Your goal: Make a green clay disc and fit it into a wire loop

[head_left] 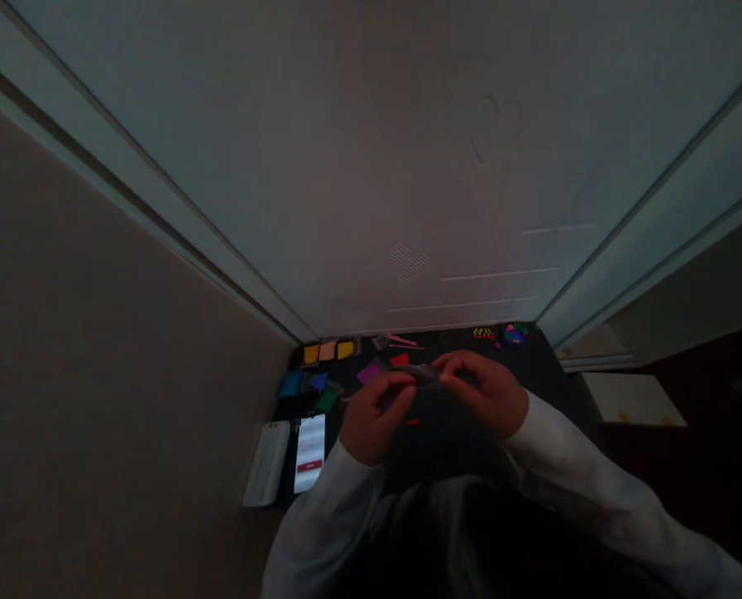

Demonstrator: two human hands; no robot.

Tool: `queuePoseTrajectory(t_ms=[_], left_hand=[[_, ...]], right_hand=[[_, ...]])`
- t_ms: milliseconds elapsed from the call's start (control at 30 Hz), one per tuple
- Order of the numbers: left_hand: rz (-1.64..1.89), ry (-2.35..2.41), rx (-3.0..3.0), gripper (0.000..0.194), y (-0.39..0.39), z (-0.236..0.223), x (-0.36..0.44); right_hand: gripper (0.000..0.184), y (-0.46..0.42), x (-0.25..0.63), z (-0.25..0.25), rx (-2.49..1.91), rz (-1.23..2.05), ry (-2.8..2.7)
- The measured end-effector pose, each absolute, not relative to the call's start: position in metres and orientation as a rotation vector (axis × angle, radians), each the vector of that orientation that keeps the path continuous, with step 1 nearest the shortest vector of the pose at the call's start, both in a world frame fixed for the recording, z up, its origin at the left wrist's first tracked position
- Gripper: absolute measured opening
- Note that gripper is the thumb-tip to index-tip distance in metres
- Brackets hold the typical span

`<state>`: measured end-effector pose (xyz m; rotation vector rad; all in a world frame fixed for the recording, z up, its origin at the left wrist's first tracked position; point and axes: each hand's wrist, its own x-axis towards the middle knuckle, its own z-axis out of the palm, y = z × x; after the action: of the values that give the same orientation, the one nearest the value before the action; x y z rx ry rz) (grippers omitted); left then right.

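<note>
Over the dark tabletop (458,441), a small clear plastic bag (427,373) is stretched between my two hands. My left hand (376,416) pinches its left end between thumb and fingers. At the other end, my right hand (487,393) grips it in the same way. What the bag contains is too dim to make out. Just beyond my left hand lie a purple packet (369,373) and a red piece (399,360). A small red strip (413,422) rests on the table below the bag.
Orange (311,354), yellow (345,349), blue (318,382) and green (328,398) packets lie at the left. A lit phone (309,453) sits by a white case-like object (267,463). Pink strips (402,341), yellow beads (482,333) and a round colourful item (515,334) line the wall (346,208).
</note>
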<state>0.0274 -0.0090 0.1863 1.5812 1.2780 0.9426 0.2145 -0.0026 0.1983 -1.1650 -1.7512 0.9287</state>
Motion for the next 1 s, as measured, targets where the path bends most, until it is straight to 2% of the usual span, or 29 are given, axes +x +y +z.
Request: queuePoseTrajectory(t_ms=[300,367,467,533,633,800,1000], left_hand=[[0.929,1.445,1.221,0.027,-0.005,0.132,-0.023],[0.818,1.623,1.292,0.030,-0.001,0.103,-0.037],[0.454,1.927,1.396,0.031,0.000,0.048,-0.047],[0.372,1.951,1.394,0.035,-0.005,0.014,-0.045],[0.308,1.948,1.407,0.031,-0.014,-0.022,-0.036],[0.301,1.941,1.404,0.021,-0.009,-0.047,-0.033],[0.499,1.997,1.343,0.030,0.025,-0.067,-0.038]], right_hand=[[0.011,-0.006,0.211,0.173,-1.253,1.014,-1.696],[0.012,-0.006,0.211,0.166,-1.260,1.025,-1.678],[0.013,-0.008,0.214,0.157,-1.268,1.057,-1.639],[0.014,-0.009,0.216,0.152,-1.279,1.071,-1.614],[0.015,-0.011,0.221,0.147,-1.299,1.084,-1.600],[0.018,-0.014,0.229,0.138,-1.348,1.108,-1.562],[0.018,-0.018,0.231,0.130,-1.375,1.109,-1.544]])
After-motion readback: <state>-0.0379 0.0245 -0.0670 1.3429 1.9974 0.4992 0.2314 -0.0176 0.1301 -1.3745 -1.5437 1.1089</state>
